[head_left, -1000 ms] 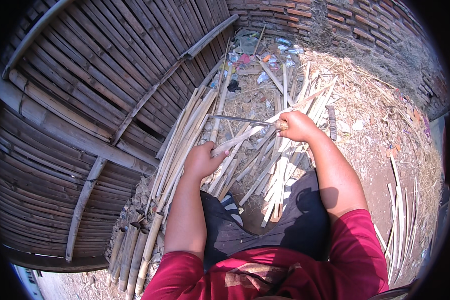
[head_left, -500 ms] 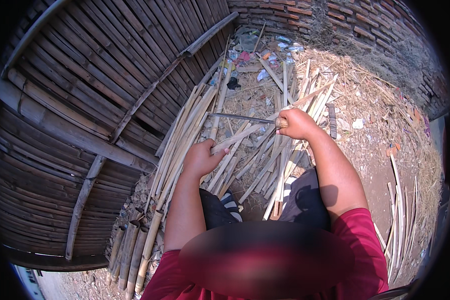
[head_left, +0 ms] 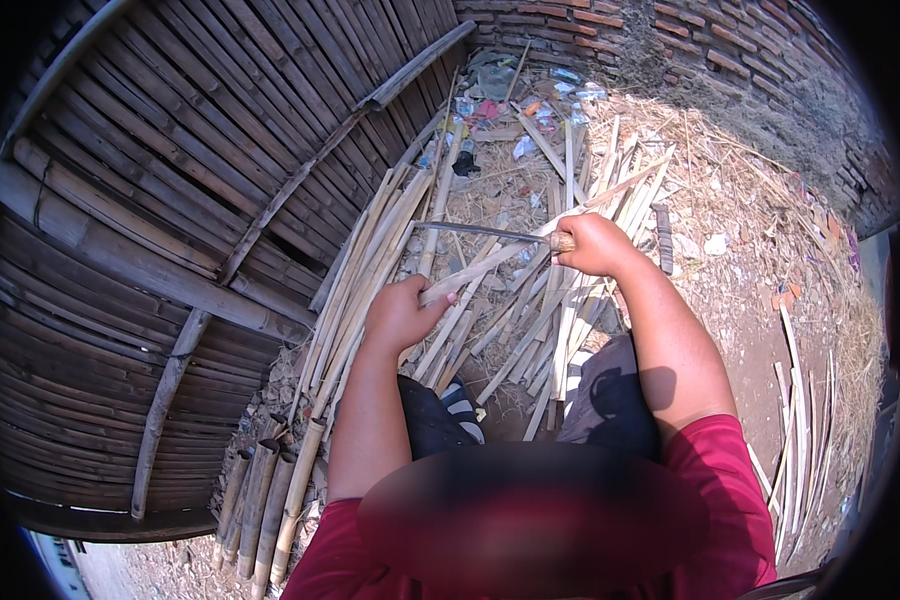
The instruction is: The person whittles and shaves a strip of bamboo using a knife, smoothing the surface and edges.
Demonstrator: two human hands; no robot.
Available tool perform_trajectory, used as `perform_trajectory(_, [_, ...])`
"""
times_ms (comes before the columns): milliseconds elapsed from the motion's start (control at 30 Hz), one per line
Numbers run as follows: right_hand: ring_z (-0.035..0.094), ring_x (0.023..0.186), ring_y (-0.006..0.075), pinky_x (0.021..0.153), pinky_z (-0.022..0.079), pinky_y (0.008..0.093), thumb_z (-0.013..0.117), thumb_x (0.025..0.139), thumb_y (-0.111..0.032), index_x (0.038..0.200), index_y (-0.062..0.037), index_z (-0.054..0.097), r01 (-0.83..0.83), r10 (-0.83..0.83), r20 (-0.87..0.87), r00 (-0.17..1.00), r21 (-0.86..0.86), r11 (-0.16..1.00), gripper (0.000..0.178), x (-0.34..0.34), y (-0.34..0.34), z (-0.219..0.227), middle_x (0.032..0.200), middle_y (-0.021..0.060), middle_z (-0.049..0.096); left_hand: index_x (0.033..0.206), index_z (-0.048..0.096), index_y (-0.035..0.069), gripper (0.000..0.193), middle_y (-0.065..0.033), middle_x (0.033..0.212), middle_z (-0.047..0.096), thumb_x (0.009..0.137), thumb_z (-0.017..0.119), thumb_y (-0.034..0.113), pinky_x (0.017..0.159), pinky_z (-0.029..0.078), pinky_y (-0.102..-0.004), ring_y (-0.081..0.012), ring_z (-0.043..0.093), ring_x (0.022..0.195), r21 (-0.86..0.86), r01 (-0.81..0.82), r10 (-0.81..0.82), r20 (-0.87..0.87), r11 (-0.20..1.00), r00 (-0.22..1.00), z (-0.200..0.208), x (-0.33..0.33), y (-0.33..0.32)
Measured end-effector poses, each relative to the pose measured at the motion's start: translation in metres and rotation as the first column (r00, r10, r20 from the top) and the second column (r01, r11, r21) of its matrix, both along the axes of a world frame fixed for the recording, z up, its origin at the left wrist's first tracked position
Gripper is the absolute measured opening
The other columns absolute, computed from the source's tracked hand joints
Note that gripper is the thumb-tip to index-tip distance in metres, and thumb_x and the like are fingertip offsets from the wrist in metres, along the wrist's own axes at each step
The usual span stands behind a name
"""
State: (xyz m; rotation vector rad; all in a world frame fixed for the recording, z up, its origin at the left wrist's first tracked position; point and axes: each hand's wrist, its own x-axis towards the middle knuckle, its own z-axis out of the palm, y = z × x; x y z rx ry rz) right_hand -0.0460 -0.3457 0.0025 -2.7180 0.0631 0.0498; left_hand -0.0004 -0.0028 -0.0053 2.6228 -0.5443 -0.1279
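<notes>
My left hand (head_left: 406, 313) is closed around the near end of a pale bamboo strip (head_left: 495, 262), which slants away to the upper right. In my right hand (head_left: 592, 246) is the wooden handle of a long knife (head_left: 470, 230). Its dark, narrow blade points left and lies across the strip near the handle; whether it touches the strip I cannot tell. Beneath both hands many split bamboo strips (head_left: 525, 345) lie crossed in a loose heap between my feet.
Along the left stands a slatted bamboo wall (head_left: 240, 130), with long strips (head_left: 370, 270) lying beside it. Cut bamboo poles (head_left: 260, 500) stand at the lower left. A brick wall (head_left: 730, 45) closes the back. A dark flat tool (head_left: 663, 238) and more strips (head_left: 800, 440) lie on the right.
The bamboo strip's near part has risen slightly toward the blade. Both hands keep their grips and almost the same places.
</notes>
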Motion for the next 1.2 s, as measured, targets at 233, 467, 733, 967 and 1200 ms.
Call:
perform_trajectory(233, [0.072,0.108,0.038,0.094,0.056,0.0479,0.087,0.08,-0.029,0.115,-0.0067,0.074,0.028,-0.029,0.046,0.999,0.013,1.0,0.043,0.004,-0.013,-0.003,0.111,0.0187,0.076,0.099,0.076,0.004,0.054,-0.0193,0.077,0.072,0.086,0.08,0.057,0.071,0.056,-0.0483,-0.0393,0.073,0.077,0.001,0.003,-0.003,0.02,1.0,1.0,0.002,0.0,-0.001])
perform_trajectory(467, [0.071,0.106,0.0393,0.09,0.057,0.0494,0.084,0.08,-0.029,0.113,-0.0071,0.074,0.063,-0.062,0.062,0.996,-0.008,0.998,0.041,-0.004,0.004,0.01,0.106,0.0187,0.076,0.099,0.076,0.005,0.054,-0.0191,0.078,0.073,0.086,0.079,0.057,0.073,0.057,-0.0491,-0.0398,0.074,0.08,-0.024,-0.04,0.041,0.023,0.999,0.999,0.0,0.001,0.003])
perform_trajectory(733, [0.071,0.097,0.0428,0.085,0.057,0.0507,0.082,0.085,-0.03,0.105,-0.0045,0.071,0.176,-0.199,0.193,0.961,0.133,0.975,0.034,-0.001,-0.025,-0.002,0.098,0.0222,0.074,0.098,0.075,0.004,0.052,-0.0193,0.076,0.072,0.088,0.078,0.054,0.071,0.056,-0.0489,-0.0397,0.073,0.077,-0.093,-0.042,0.053,0.12,0.995,0.991,-0.002,0.001,-0.003])
perform_trajectory(967, [0.072,0.099,0.0415,0.085,0.057,0.0505,0.082,0.084,-0.028,0.11,-0.0076,0.073,-0.013,0.017,0.14,0.99,-0.032,0.999,0.034,-0.008,0.014,0.023,0.099,0.0196,0.075,0.097,0.075,0.004,0.05,-0.0187,0.076,0.072,0.086,0.08,0.052,0.072,0.057,-0.0485,-0.0396,0.073,0.077,-0.148,-0.023,0.037,0.097,0.989,0.995,-0.001,0.0,0.004])
perform_trajectory(1200, [0.072,0.097,0.0399,0.086,0.056,0.0467,0.082,0.086,-0.025,0.11,-0.0014,0.073,0.245,-0.304,0.189,0.934,0.281,0.928,0.035,0.001,-0.039,-0.014,0.101,0.0231,0.075,0.096,0.075,0.005,0.051,-0.0186,0.08,0.074,0.081,0.085,0.052,0.073,0.057,-0.0483,-0.0397,0.074,0.08,-0.087,-0.034,0.044,0.116,0.996,0.992,0.009,-0.003,-0.006])
